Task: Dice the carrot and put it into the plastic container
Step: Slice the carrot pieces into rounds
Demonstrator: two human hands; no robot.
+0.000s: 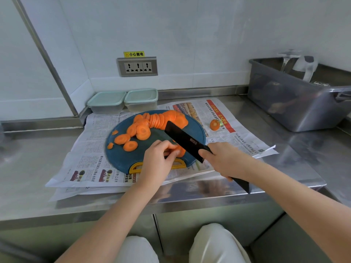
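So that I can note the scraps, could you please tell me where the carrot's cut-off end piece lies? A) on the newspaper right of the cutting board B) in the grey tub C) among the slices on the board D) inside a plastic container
A: the carrot end piece lies on the newspaper, off the cutting board and apart from the slices.

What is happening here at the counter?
A person is cutting on a blue board. The right hand grips a knife; the left hand holds a small carrot stack by the blade. Many slices lie on the board, not yet diced. Both containers by the wall have lids on, and a carrot end lies on the newspaper.
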